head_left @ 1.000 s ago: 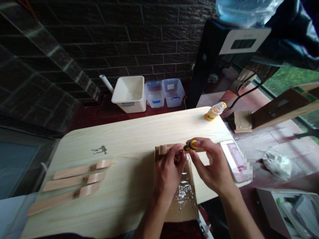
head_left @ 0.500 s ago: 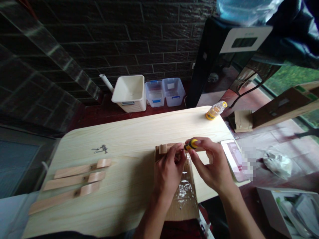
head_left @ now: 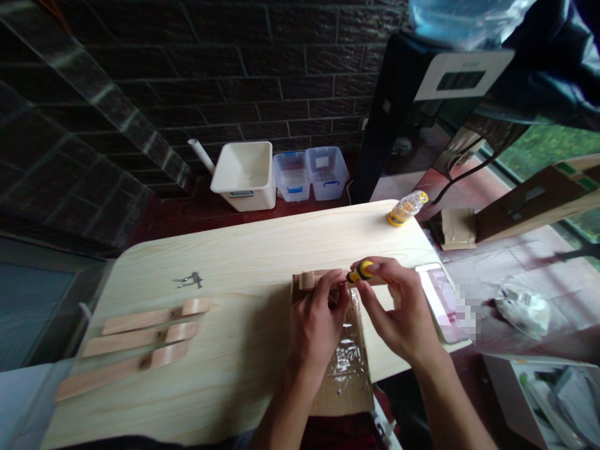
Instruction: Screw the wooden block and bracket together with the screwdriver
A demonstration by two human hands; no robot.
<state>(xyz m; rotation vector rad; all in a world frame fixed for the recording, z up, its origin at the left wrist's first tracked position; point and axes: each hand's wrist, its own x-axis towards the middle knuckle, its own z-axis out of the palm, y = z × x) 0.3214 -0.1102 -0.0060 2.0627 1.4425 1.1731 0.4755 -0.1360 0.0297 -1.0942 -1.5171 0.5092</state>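
Note:
My right hand (head_left: 398, 306) is closed round a yellow and black screwdriver (head_left: 360, 273), whose tip points left at my left fingertips. My left hand (head_left: 319, 322) is pinched at the screwdriver's tip, over a wooden piece (head_left: 307, 280) lying across the far end of a taped cardboard box (head_left: 349, 375). What my left fingers hold there is too small to make out. Three wooden pieces with raised blocks (head_left: 135, 320) lie side by side at the table's left. Beyond them rests a small group of metal screws (head_left: 190, 279).
A clear bottle with a yellow base (head_left: 407, 208) stands at the table's (head_left: 262, 250) far right corner. A phone (head_left: 440, 300) lies at the right edge. Behind the table are a cream bin (head_left: 244, 175) and two clear bins (head_left: 327, 174).

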